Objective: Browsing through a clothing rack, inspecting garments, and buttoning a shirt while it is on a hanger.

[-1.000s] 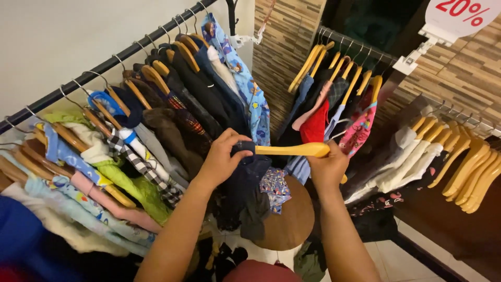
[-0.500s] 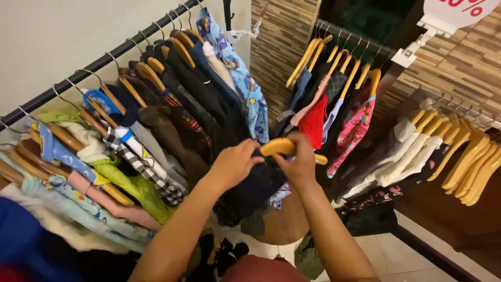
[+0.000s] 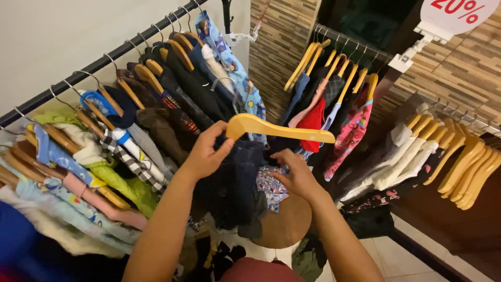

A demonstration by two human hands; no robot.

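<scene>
My left hand (image 3: 204, 152) grips the left end of a yellow wooden hanger (image 3: 271, 127) and the top of a dark navy garment (image 3: 229, 185) that hangs from it. My right hand (image 3: 296, 175) holds the garment's lower right part, where a patterned lining (image 3: 269, 185) shows. The hanger is tilted, its right arm pointing toward the red shirt (image 3: 313, 121). Both hands work in front of the long clothes rail (image 3: 104, 57) on the left.
The left rail is packed with children's clothes on wooden hangers. A second rack (image 3: 344, 47) with colourful garments stands behind, a third rack (image 3: 459, 151) with white clothes at right. A round wooden stool (image 3: 289, 224) sits below my hands. A sale sign (image 3: 459, 15) hangs top right.
The hanger has turned and risen above the garment. My right hand has left the hanger and dropped to the garment's lower part; my left hand now holds the hanger's left end.
</scene>
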